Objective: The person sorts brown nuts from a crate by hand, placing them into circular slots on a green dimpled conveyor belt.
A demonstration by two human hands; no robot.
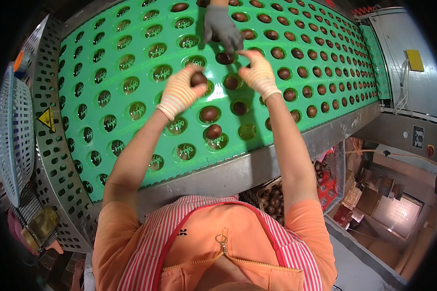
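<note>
left hand [182,91]: thumb and fingers clamped on 1 brown nut [198,79] over the green belt [148,136]. right hand [260,76]: fingers curled; cannot tell whether gripping. advisable: seat 1 nut centrally per cup [185,152], clear of the co-worker's gray-gloved hand [222,30].

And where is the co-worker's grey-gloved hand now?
In the head view, the grey-gloved hand is at top centre, over the green pocketed plastic sheet, beyond and left of the person's striped-gloved right hand.

A round, dark brown nut [198,79], held just above-left of centre; glossy brown nuts [284,73] in rows, upper right.
</note>
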